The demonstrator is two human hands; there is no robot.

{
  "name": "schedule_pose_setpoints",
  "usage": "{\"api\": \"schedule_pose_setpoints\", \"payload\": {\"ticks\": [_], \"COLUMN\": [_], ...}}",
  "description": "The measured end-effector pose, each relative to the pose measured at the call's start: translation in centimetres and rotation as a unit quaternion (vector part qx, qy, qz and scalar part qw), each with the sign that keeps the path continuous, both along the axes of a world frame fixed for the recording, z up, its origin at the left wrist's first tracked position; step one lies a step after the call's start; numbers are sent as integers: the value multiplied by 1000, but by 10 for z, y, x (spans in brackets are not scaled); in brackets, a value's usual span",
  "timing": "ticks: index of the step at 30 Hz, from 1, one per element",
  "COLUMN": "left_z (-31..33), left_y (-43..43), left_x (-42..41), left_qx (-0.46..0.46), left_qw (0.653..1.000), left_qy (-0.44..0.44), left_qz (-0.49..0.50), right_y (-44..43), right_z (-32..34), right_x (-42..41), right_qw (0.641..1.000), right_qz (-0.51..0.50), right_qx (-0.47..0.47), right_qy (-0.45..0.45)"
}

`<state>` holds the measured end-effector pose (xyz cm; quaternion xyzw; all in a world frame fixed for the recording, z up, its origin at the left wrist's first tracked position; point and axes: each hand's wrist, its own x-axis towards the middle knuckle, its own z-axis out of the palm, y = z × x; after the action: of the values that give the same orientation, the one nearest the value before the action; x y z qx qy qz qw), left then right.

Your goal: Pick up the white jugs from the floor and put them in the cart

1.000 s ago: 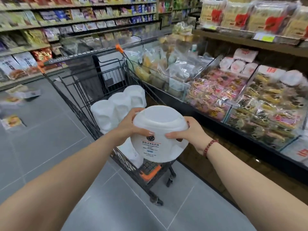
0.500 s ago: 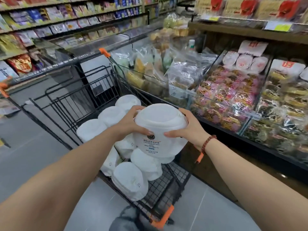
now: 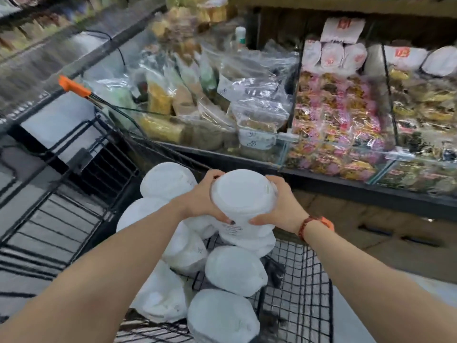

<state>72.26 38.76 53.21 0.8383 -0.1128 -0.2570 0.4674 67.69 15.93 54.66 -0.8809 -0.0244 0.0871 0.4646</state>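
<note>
I hold a white jug [image 3: 243, 194] bottom-up inside the black wire cart [image 3: 306, 293], low among the jugs lying there. My left hand [image 3: 201, 201] grips its left side and my right hand [image 3: 284, 209] grips its right side; a bead bracelet circles the right wrist. Several other white jugs [image 3: 235, 271] are piled in the cart basket, under and around the held one. The held jug's lower part is hidden behind the pile and my fingers.
A glass-fronted display case [image 3: 284, 142] of bagged snacks runs close along the cart's far right side. The cart's handle with an orange end cap [image 3: 74, 86] is at the left. Grey floor [image 3: 366, 318] shows at the lower right.
Both hands have carried the jug forward and down from above the cart's rim into the basket. The view has closed in on the cart.
</note>
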Motion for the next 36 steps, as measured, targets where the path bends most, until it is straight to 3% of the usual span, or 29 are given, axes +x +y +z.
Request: {"api": "schedule_pose_setpoints", "payload": {"ticks": [8, 18, 30, 36], "left_z": [-47, -65, -52, -15], "left_y": [-1, 12, 7, -12], "left_x": [23, 32, 22, 4], "left_qx": [17, 21, 103, 80], "left_qw": [999, 996, 992, 991], "left_qy": [-6, 4, -44, -96], "left_qz": [-49, -85, -64, -42], "right_y": [18, 32, 12, -24], "right_z": [-47, -49, -47, -25], "right_x": [-2, -2, -19, -58], "right_qw": [992, 989, 986, 981], "right_qz": [-82, -83, -70, -132], "right_qx": [-60, -100, -103, -97], "right_qy": [73, 64, 108, 102]}}
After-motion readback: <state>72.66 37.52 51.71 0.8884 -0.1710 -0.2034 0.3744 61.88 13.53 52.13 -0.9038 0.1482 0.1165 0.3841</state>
